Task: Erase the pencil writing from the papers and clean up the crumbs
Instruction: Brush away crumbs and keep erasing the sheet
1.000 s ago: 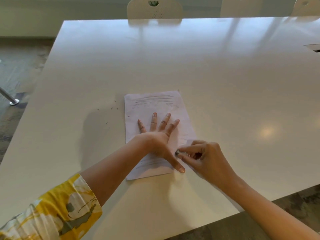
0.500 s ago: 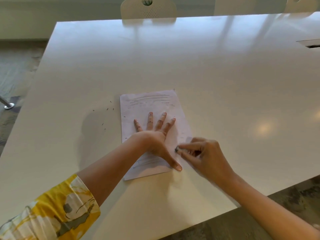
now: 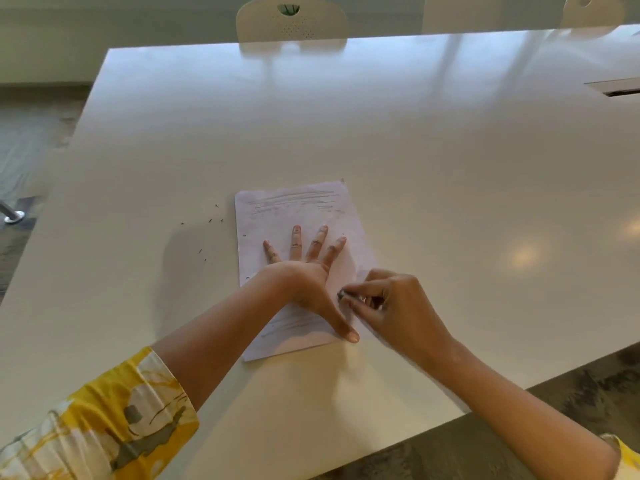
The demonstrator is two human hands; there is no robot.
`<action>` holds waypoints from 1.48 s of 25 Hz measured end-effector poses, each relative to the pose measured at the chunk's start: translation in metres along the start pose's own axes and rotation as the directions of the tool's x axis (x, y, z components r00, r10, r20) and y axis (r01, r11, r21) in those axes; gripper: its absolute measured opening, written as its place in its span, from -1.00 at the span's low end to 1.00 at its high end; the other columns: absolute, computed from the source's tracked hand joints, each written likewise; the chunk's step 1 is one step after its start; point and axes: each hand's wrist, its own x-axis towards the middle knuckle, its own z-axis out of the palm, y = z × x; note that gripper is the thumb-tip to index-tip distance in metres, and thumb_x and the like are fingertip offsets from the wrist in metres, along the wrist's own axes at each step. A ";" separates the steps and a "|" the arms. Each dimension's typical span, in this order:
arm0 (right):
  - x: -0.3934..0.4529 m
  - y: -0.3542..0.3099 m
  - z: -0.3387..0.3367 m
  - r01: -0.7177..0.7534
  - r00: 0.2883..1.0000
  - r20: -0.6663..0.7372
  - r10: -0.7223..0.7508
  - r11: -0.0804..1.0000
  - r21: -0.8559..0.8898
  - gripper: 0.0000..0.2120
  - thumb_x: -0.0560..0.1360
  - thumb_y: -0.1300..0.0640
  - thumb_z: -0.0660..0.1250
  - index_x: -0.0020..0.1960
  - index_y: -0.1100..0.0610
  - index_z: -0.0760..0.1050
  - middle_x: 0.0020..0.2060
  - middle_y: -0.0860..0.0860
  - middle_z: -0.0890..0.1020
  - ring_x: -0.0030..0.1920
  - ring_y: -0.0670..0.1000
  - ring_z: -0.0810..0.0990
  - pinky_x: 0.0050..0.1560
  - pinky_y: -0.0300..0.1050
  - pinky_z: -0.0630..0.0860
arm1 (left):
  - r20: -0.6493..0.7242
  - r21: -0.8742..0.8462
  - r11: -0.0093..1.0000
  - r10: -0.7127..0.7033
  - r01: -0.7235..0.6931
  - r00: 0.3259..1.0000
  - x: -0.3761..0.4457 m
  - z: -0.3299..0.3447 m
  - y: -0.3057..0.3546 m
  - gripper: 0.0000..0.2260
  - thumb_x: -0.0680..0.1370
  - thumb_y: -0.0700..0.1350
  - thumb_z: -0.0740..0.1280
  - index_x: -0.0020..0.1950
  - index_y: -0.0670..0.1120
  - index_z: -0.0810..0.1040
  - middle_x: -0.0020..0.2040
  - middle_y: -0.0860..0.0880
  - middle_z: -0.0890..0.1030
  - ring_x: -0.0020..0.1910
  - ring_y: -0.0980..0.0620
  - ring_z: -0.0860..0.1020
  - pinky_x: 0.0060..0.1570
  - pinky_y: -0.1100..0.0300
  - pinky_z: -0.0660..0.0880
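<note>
A white sheet of paper (image 3: pixel 294 209) with faint pencil lines near its top and bottom lies on the white table (image 3: pixel 415 150). My left hand (image 3: pixel 304 271) presses flat on the middle of the sheet, fingers spread and thumb stretched toward the lower right edge. My right hand (image 3: pixel 391 306) pinches a small eraser (image 3: pixel 341 295) with a dark tip against the paper's right side, just beside my left thumb. Several dark eraser crumbs (image 3: pixel 209 221) are scattered on the table left of the sheet.
The table's near edge (image 3: pixel 485 410) runs diagonally at the lower right, with carpet below. Cream chairs (image 3: pixel 291 19) stand at the far side. A cable slot (image 3: pixel 620 88) sits at the right edge of the table. A metal chair foot (image 3: pixel 12 216) shows at the far left.
My hands and the paper hold nearly the same pose. The eraser tip stays pressed near my left thumb; only the view shifts slightly.
</note>
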 end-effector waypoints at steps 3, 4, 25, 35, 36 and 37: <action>0.013 0.004 -0.002 -0.002 1.000 -0.015 0.002 1.000 0.005 -0.89 0.46 0.10 0.51 -0.01 0.03 0.73 -0.26 -0.12 0.64 -0.32 -0.13 0.58 -0.26 -0.38 0.43 | 0.003 0.006 1.000 -0.006 0.006 1.000 -0.001 0.000 0.000 0.43 0.09 0.53 0.47 0.47 0.15 -0.58 0.45 0.07 -0.63 0.41 -0.21 -0.60 0.29 -0.53 -0.41; 0.025 0.009 -0.004 -0.012 0.999 -0.049 0.012 1.000 -0.016 -0.90 0.46 0.11 0.51 -0.03 0.03 0.74 -0.27 -0.11 0.64 -0.33 -0.15 0.57 -0.26 -0.36 0.43 | 0.005 0.009 1.000 -0.006 0.006 1.000 -0.001 -0.001 0.000 0.43 0.09 0.53 0.47 0.48 0.15 -0.57 0.45 0.06 -0.63 0.42 -0.20 -0.60 0.29 -0.53 -0.41; -0.019 0.005 -0.011 -0.011 0.998 -0.056 0.011 1.000 0.008 -0.86 0.48 0.18 0.50 0.03 0.06 0.72 -0.26 -0.19 0.59 -0.32 -0.11 0.57 -0.30 -0.37 0.44 | 0.086 0.048 0.994 -0.100 0.096 0.991 -0.007 -0.015 0.016 0.42 0.10 0.49 0.51 0.42 0.21 -0.62 0.42 0.08 -0.66 0.43 -0.25 -0.57 0.27 -0.64 -0.21; 0.013 0.020 -0.012 -0.052 0.993 -0.105 0.050 0.999 -0.016 -0.87 0.48 0.18 0.48 0.01 0.03 0.73 -0.24 -0.06 0.64 -0.31 -0.09 0.59 -0.26 -0.22 0.53 | 0.120 0.060 0.992 -0.122 0.116 0.985 -0.009 -0.019 0.021 0.43 0.10 0.48 0.52 0.41 0.20 -0.63 0.42 0.07 -0.66 0.44 -0.27 -0.56 0.29 -0.64 -0.13; -0.002 0.015 -0.013 -0.021 0.998 -0.061 0.020 1.000 -0.015 -0.86 0.49 0.18 0.48 0.03 0.03 0.72 -0.24 -0.08 0.64 -0.30 -0.08 0.58 -0.27 -0.30 0.49 | 0.120 0.060 0.992 -0.119 0.112 0.986 -0.009 -0.019 0.021 0.43 0.10 0.48 0.52 0.41 0.19 -0.63 0.41 0.07 -0.66 0.44 -0.27 -0.56 0.29 -0.64 -0.13; -0.015 0.008 -0.014 -0.002 1.000 -0.011 0.002 1.000 -0.005 -0.85 0.49 0.17 0.48 0.05 0.03 0.71 -0.23 -0.09 0.64 -0.29 -0.07 0.58 -0.27 -0.34 0.48 | 0.120 0.058 0.992 -0.115 0.109 0.986 -0.008 -0.019 0.021 0.43 0.11 0.48 0.52 0.41 0.19 -0.63 0.41 0.06 -0.67 0.44 -0.28 -0.56 0.29 -0.64 -0.14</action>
